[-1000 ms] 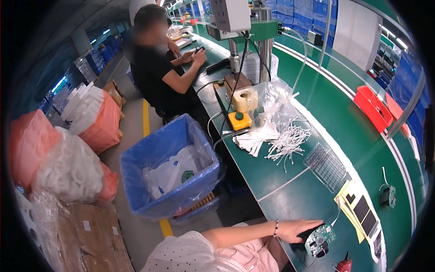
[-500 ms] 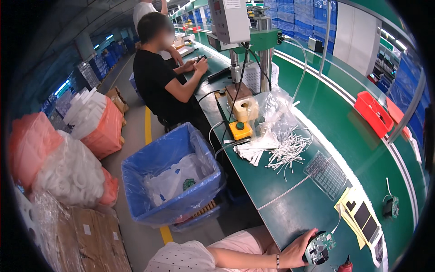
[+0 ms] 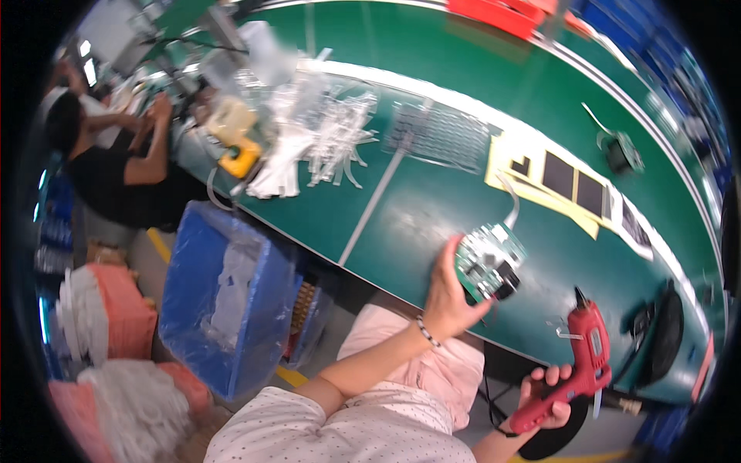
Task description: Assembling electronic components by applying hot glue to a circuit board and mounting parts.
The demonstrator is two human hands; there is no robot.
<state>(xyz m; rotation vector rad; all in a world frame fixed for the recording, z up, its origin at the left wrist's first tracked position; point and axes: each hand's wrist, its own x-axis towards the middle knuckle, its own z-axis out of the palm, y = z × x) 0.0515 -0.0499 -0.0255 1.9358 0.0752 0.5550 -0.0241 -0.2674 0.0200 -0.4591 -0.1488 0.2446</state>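
My left hand point(image 3: 444, 301) grips a green circuit board point(image 3: 488, 258) by its near-left edge, above the table's front. A white cable point(image 3: 512, 204) rises from the board's far side. To the right, my right hand point(image 3: 538, 382) is wrapped around the handle of a red hot glue gun point(image 3: 591, 347). The gun's black nozzle points away from me, up over the table edge, apart from the board. A small bent metal stand shows beside its barrel.
Yellow sheets with dark pads point(image 3: 567, 181) lie beyond the board, beside a clear plastic tray point(image 3: 440, 135). White cable bundles point(image 3: 336, 139) sit farther left. Another board point(image 3: 621, 153) rests on the green conveyor. A blue lined bin point(image 3: 262, 309) stands left; a black pouch point(image 3: 664, 339) lies right. A co-worker point(image 3: 123, 162) sits far left.
My view has swung right and down, so the scene shifts left. My right hand has come into view holding the glue gun. The circuit board is still in my left hand.
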